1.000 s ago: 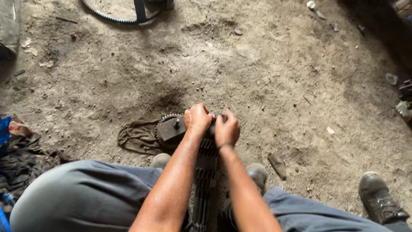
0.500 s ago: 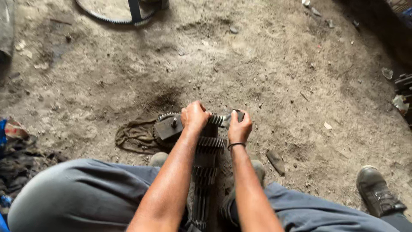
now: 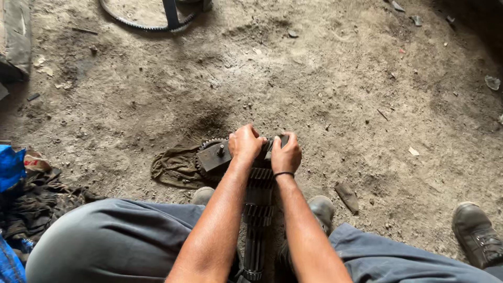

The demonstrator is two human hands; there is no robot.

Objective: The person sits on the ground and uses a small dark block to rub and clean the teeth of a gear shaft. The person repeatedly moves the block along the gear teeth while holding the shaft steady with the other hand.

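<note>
Seen from above, at the top end of a dark, greasy gear shaft [image 3: 258, 209] standing nearly upright on the dusty concrete floor [image 3: 325, 78], between the knees and between two worn shoes. Left hand [image 3: 244, 144] clenched over a flat metal puller bar [image 3: 220, 154] laid across the shaft's top, fingers curled down over its far edge. Right hand [image 3: 285, 154] just beside it, touching or nearly so, grip closed on the bar's other end, thumb on top, a thin black band around the wrist. Under the bar, the toothed rim of a gear [image 3: 207, 147] showing to the left of the left hand; further toothed rings stacked down the shaft between the forearms.

On the floor just left of the gear, touching it, a crumpled olive rag [image 3: 175, 166]. Near the right shoe, a small flat scrap [image 3: 347, 196]. Far off at the top edge, a toothed rubber belt [image 3: 152, 23] lying in a curve. At the left edge, a blue bag [image 3: 10, 167] over a heap of dark cloth. At the bottom right corner, a separate black boot [image 3: 479, 236].
</note>
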